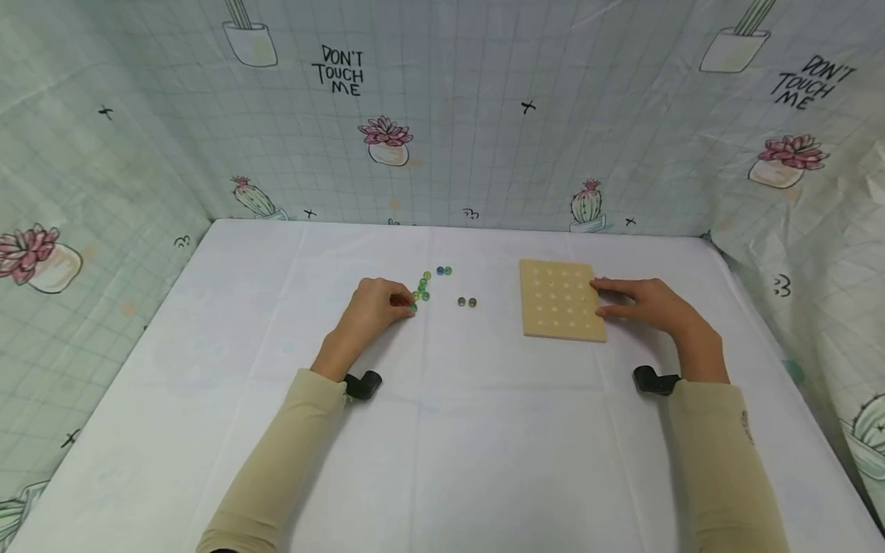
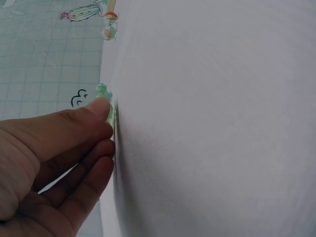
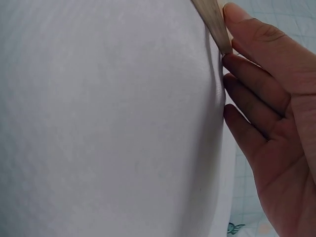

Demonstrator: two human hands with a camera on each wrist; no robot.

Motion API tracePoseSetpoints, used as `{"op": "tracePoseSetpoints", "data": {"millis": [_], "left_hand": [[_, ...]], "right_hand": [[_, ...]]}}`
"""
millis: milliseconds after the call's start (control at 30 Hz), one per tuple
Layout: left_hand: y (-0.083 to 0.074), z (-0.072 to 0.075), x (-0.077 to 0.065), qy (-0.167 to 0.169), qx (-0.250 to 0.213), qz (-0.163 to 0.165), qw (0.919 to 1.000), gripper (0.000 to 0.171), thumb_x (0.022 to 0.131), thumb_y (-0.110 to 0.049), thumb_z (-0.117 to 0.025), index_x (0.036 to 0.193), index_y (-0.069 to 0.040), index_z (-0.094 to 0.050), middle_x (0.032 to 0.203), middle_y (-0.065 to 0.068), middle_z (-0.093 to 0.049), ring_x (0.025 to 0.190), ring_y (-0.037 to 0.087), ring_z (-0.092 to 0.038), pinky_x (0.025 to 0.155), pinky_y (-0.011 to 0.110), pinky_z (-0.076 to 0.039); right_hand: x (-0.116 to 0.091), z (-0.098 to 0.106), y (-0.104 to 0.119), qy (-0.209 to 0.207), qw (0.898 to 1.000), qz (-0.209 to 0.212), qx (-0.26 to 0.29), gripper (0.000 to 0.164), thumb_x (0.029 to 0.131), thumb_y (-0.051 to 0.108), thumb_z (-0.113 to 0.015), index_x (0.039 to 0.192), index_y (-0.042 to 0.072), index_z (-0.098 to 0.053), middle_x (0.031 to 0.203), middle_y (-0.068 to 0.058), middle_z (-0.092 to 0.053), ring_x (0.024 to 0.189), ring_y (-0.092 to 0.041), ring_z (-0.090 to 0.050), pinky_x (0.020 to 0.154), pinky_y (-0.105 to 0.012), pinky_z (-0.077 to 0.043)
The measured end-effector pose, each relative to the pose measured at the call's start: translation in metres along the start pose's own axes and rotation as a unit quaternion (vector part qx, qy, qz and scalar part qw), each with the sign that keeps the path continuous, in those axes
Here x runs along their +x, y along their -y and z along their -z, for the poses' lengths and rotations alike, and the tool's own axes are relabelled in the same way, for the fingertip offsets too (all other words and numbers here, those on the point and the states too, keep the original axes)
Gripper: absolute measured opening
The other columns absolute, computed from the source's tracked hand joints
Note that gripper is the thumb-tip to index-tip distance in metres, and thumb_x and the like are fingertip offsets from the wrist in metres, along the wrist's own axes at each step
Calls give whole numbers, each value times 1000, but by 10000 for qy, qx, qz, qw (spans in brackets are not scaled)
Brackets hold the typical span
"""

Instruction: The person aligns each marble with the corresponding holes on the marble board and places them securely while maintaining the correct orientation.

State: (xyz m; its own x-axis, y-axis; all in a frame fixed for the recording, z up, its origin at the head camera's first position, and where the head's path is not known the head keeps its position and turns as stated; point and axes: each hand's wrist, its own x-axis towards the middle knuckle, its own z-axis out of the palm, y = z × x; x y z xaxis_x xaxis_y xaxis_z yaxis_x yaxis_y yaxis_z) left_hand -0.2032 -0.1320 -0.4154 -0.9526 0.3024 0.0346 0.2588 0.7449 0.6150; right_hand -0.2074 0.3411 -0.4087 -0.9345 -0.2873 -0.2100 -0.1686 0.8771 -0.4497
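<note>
So the left hand (image 1: 369,307), just left of centre in the frame, has thumb and finger pinching a green marble (image 1: 413,308). The right hand (image 1: 653,307), right of centre, isn't gripping anything: its fingers are fairly straight, tips up against the right edge of a tan board (image 1: 563,299) dotted with small hollows. The board lies flat right of centre, sides a bit askew to the frame.

Just past the left fingertips there's a loose cluster of green marbles (image 1: 422,287). A blue marble (image 1: 440,270) and a green one sit together a bit above, and two brownish marbles (image 1: 462,302) sit to the right, well apart from the board's left edge. Between the forearms, a wide stretch of white table (image 1: 512,453) runs to the bottom of the frame; its far edge meets the printed backdrop (image 1: 470,153) up top.
</note>
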Motion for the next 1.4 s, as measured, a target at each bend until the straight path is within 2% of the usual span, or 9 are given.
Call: {"op": "tracePoseSetpoints", "data": {"millis": [233,433,567,800,1000,1133,1400], "left_hand": [[-3,4,-5,-30,-42,-35,10000,15,87,-12,-82,101,-6,-79,94,7,-76,88,20,-69,79,35,-58],[-9,8,-8,-268,-154,-231,9993,13,88,-10,-81,100,-6,-79,93,6,-76,86,20,-69,76,34,-58],[-12,9,-8,-371,-294,-352,9983,15,88,-11,-81,102,-5,-79,97,7,-76,88,22,-70,78,35,-59],[-18,3,-3,-496,-395,-681,9957,15,89,-12,-80,102,-7,-79,103,6,-76,95,22,-71,85,36,-58],[-23,1,1,-565,-546,-958,9923,13,89,-12,-81,101,-8,-79,102,4,-76,93,20,-71,86,37,-59],[-25,-1,4,-607,-647,-1131,9896,12,89,-12,-80,100,-8,-79,100,4,-76,92,22,-71,86,40,-59],[-29,-8,12,-729,-825,-1425,9836,14,90,-14,-80,103,-9,-80,103,4,-77,98,23,-72,90,44,-57]], "right_hand": [[0,1,-1,86,9999,-118,-84,75,91,57,-71,151,17,-51,154,-22,-43,143,-48,-36,113,-65,-32],[0,2,0,79,9997,12,-232,75,91,58,-70,151,16,-52,154,-22,-44,142,-48,-38,112,-66,-32],[0,4,2,140,9995,20,-283,76,91,58,-69,151,15,-51,155,-23,-43,142,-48,-37,112,-66,-32],[-2,6,4,140,9992,32,-378,75,93,56,-68,152,13,-49,155,-24,-42,141,-49,-37,112,-66,-32],[-3,5,0,168,9992,75,-356,74,93,54,-70,151,13,-50,155,-25,-42,141,-50,-37,112,-66,-33],[-1,5,0,187,9991,112,-372,76,92,57,-69,151,14,-51,154,-25,-43,141,-49,-38,111,-66,-33],[5,6,1,236,9984,180,-490,77,92,58,-69,151,12,-50,154,-23,-44,140,-49,-39,111,-66,-33]]}}
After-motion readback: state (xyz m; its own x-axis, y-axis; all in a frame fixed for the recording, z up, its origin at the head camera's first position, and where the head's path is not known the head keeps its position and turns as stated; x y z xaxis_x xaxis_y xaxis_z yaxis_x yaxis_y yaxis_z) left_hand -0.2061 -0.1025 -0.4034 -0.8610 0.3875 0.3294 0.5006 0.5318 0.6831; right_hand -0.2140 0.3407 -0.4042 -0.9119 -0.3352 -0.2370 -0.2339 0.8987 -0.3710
